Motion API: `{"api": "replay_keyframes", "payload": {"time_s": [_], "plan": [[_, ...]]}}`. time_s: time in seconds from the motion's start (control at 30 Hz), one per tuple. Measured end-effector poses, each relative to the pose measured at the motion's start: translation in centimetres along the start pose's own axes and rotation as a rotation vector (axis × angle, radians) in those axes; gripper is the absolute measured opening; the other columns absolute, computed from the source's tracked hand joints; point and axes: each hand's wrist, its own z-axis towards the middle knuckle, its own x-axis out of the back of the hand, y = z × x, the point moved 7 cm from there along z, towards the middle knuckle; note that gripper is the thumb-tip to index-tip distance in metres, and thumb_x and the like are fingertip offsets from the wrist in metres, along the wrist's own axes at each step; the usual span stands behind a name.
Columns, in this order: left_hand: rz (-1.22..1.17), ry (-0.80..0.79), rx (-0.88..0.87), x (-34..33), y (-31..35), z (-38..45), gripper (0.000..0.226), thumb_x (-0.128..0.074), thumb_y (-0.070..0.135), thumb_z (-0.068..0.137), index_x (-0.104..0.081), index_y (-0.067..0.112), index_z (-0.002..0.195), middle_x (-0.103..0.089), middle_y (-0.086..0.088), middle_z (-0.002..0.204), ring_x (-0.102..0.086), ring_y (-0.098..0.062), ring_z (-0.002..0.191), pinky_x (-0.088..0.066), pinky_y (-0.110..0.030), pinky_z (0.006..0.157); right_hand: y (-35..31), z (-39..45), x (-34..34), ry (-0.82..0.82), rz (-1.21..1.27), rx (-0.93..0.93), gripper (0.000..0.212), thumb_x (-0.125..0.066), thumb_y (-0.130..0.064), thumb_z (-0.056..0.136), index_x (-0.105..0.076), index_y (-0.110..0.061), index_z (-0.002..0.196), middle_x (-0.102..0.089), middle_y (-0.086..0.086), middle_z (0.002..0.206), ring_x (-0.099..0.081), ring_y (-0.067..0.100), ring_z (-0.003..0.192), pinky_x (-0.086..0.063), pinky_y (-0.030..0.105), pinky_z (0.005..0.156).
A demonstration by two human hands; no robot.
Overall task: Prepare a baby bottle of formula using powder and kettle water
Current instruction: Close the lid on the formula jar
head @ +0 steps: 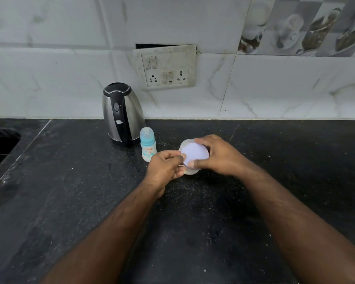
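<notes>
A small clear powder container with a pale lilac lid stands on the black counter. My right hand grips the lid from the right, thumb at its front edge. My left hand curls round the container's left side and base. The lid looks tilted off the container's rim. A capped baby bottle with a teal band stands upright just left of my hands. Behind it is a steel kettle with a black handle and lid, close to the wall.
A sink opening cuts into the black counter at the far left. A switch and socket panel sits on the tiled wall behind the kettle.
</notes>
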Motion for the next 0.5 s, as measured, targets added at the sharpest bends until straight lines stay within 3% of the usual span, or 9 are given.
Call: {"api": "replay_keyframes", "payload": {"time_s": [0.07,0.2,0.3,0.37,0.43,0.5], "plan": [[0.010,-0.017,0.002,-0.4,0.1,0.2,0.015,-0.073,0.017,0.095,-0.073,0.008,0.107,-0.078,-0.007,0.080,-0.072,-0.009,0.064,-0.062,-0.022,0.062,-0.2,0.3,-1.2,-0.079,-0.191,-0.016,0.099,-0.086,-0.059,0.068,-0.046,-0.023,0.152,-0.048,-0.003,0.132,-0.049,0.013,0.117,-0.044,0.031,0.095],[0.027,0.027,-0.045,0.7,-0.2,1.1,0.022,-0.069,0.018,0.098,-0.071,0.010,0.118,-0.077,-0.003,0.089,-0.072,-0.007,0.072,-0.060,-0.022,0.066,0.7,1.5,-0.1,0.028,-0.222,-0.060,0.092,-0.084,-0.048,0.075,-0.044,-0.023,0.154,-0.050,0.006,0.147,-0.049,0.023,0.131,-0.037,0.031,0.096],[0.462,0.079,-0.104,1.8,-1.4,2.4,0.063,-0.081,0.018,0.087,-0.054,0.013,0.144,-0.069,-0.004,0.126,-0.066,-0.015,0.109,-0.056,-0.035,0.097,2.2,2.5,1.6,0.081,-0.118,-0.125,0.096,-0.086,-0.043,0.077,-0.038,-0.022,0.158,-0.040,0.004,0.162,-0.038,0.021,0.145,-0.028,0.027,0.106],[0.713,0.035,-0.080,1.1,-2.9,3.3,0.099,-0.089,0.028,0.076,-0.035,0.015,0.158,-0.054,-0.006,0.150,-0.050,-0.023,0.138,-0.040,-0.044,0.117,2.6,3.3,1.5,0.033,-0.079,-0.136,0.097,-0.088,-0.041,0.077,-0.038,-0.023,0.159,-0.038,0.001,0.163,-0.038,0.019,0.146,-0.028,0.028,0.110],[0.767,0.028,-0.101,0.1,-3.7,3.9,0.118,-0.092,0.038,0.070,-0.022,0.015,0.162,-0.043,-0.006,0.160,-0.034,-0.028,0.150,-0.029,-0.046,0.124,2.4,4.2,0.4,-0.036,-0.038,-0.127,0.097,-0.090,-0.038,0.077,-0.039,-0.024,0.158,-0.038,-0.001,0.163,-0.039,0.018,0.146,-0.029,0.032,0.117],[0.710,0.049,-0.114,-0.6,-4.3,4.6,0.125,-0.092,0.044,0.066,-0.018,0.017,0.163,-0.042,-0.004,0.161,-0.028,-0.028,0.151,-0.027,-0.045,0.123,2.3,4.9,-0.4,-0.063,0.040,-0.117,0.097,-0.091,-0.033,0.076,-0.041,-0.022,0.157,-0.042,-0.004,0.161,-0.042,0.014,0.144,-0.032,0.031,0.118]]}}
